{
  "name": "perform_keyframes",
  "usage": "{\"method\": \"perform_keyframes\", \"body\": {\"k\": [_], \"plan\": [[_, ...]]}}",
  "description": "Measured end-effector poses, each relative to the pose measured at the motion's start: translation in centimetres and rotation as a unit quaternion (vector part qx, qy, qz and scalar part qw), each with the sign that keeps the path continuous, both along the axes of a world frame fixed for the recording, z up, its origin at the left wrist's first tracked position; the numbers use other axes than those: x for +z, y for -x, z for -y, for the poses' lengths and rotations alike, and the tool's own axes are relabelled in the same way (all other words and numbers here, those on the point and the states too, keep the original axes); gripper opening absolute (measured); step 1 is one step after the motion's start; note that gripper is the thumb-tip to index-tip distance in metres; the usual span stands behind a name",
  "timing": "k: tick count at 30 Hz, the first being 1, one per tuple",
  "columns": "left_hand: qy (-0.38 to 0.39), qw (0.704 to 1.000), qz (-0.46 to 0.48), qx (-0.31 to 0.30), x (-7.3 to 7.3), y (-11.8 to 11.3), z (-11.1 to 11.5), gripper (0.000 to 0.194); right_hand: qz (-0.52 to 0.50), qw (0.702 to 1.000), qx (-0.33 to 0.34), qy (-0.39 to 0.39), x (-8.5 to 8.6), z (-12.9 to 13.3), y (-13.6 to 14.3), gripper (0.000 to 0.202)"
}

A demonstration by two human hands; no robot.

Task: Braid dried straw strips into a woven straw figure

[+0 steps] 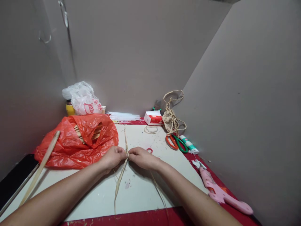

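Observation:
My left hand (114, 158) and my right hand (142, 157) meet over the middle of a white board (94, 199). Both pinch the same point of a pale plant-fibre strand (119, 181). One end of the strand stretches away toward the back of the board, and a wider, flat end hangs toward the front edge. Another thin fibre (158, 188) trails from beneath my right hand toward the front. The exact crossing of the fibres is hidden between my fingertips. A small red ring (149, 150) lies just beyond my right hand.
At left, a red plastic bag (68, 157) holds wooden sticks, with a long stick (42, 166) beside it. Behind are a white bag (82, 97), white glue sticks (123, 116), a red-white box (153, 118) and rope (170, 121). Scissors (180, 143) and a pink glue gun (218, 192) lie right.

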State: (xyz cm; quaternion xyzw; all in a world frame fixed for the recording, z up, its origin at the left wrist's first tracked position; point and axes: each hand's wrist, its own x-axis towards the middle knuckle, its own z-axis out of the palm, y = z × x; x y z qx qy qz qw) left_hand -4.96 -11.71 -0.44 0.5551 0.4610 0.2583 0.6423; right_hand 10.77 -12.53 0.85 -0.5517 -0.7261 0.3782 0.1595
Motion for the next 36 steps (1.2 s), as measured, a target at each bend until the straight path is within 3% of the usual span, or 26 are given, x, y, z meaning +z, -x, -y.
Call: {"method": "perform_keyframes", "body": {"k": [5, 12, 17, 20, 25, 33, 36], "plan": [[-0.059, 0.998, -0.031, -0.008, -0.4, 0.1, -0.4, 0.013, -0.039, 0.994, 0.043, 0.090, 0.4, -0.5, -0.6, 0.025], [-0.145, 0.987, -0.060, -0.025, -0.5, 0.4, -0.8, 0.015, -0.161, 0.966, 0.000, 0.202, -0.4, -0.5, -0.9, 0.022], [-0.148, 0.986, -0.050, -0.053, 0.1, 0.7, -0.6, 0.017, -0.137, 0.983, -0.041, 0.114, -0.6, -0.1, -0.3, 0.020], [-0.079, 0.994, -0.035, -0.068, 0.2, 0.6, -0.2, 0.018, -0.133, 0.984, -0.105, 0.050, -1.0, 0.6, 0.7, 0.019], [0.011, 0.998, 0.009, -0.060, 0.4, -0.1, 1.0, 0.018, -0.256, 0.953, -0.136, 0.088, -1.8, 1.7, 2.0, 0.030], [-0.081, 0.995, -0.041, -0.046, -0.3, -0.6, 2.2, 0.018, -0.332, 0.923, -0.142, 0.137, -1.4, 2.3, 2.3, 0.029], [-0.127, 0.990, -0.063, -0.030, -0.5, -0.8, 2.6, 0.016, -0.333, 0.917, -0.173, 0.132, -1.2, 2.4, 2.6, 0.027]]}}
